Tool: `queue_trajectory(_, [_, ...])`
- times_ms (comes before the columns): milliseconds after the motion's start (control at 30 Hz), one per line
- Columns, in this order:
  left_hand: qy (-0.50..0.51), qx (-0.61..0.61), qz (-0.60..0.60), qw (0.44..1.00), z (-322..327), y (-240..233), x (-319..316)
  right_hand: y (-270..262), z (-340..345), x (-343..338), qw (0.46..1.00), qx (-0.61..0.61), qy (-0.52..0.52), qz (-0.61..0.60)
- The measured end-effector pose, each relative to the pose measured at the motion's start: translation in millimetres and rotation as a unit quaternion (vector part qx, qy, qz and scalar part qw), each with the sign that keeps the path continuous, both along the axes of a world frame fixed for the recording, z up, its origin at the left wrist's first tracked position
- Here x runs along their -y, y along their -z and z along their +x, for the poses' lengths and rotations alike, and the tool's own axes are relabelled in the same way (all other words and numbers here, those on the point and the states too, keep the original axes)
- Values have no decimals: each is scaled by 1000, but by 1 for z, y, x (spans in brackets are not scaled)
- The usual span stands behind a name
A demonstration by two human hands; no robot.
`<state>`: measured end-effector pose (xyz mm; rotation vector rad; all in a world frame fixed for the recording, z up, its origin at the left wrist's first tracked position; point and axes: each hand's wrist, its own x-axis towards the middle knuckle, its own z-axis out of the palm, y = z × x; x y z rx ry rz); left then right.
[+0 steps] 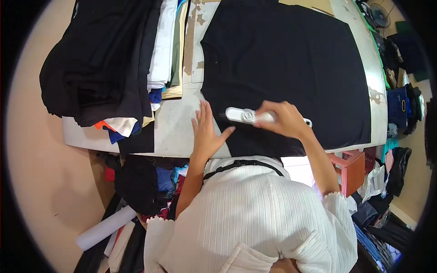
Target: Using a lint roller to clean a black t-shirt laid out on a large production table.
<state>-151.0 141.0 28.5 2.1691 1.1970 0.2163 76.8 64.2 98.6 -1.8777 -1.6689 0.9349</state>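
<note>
A black cloth garment piece [290, 68] lies spread flat on the white worktable [177, 126]. My right hand [281, 117] grips the handle of a white lint brush [244, 115], whose head rests over the cloth near its left edge. The looped end of the handle shows beyond my wrist. Beside that edge, my left hand [206, 133] is spread with nothing in it. Its thumb reaches onto the black cloth, and its fingers lie along the border between cloth and tabletop.
Left on the table rises a pile of black cloth [102, 61], next to folded white cloth [162, 44]. Below the table lie loose fabrics and a white roll [106, 227]. To the right are a pink stool [348, 170], a blue basket [397, 105] and a fan [379, 15].
</note>
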Motion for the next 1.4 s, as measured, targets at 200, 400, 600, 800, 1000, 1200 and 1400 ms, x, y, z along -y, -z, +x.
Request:
queue_trajectory(200, [61, 58, 130, 988, 24, 8, -14, -4, 5, 58, 995, 44, -43, -74])
queue_trajectory(400, [71, 1, 171, 983, 36, 35, -32, 21, 18, 30, 996, 44, -47, -58])
queue_trajectory(600, [61, -44, 191, 979, 37, 37, -29, 36, 49, -56, 997, 63, 20, 47])
queue_trajectory(800, [58, -59, 157, 984, 38, 32, -29, 40, 70, -115, 965, 115, 226, 60])
queue_trajectory(1000, [9, -39, 110, 993, 38, 16, -29, 42, 12, -59, 977, -142, 107, 119])
queue_trajectory(1200, [51, 143, 79, 985, 65, 16, -54, 43, 13, -11, 979, -82, 160, 97])
queue_trajectory(1400, [55, -56, 199, 977, 64, 39, -67, 59, 115, 41, 862, 117, 465, 164])
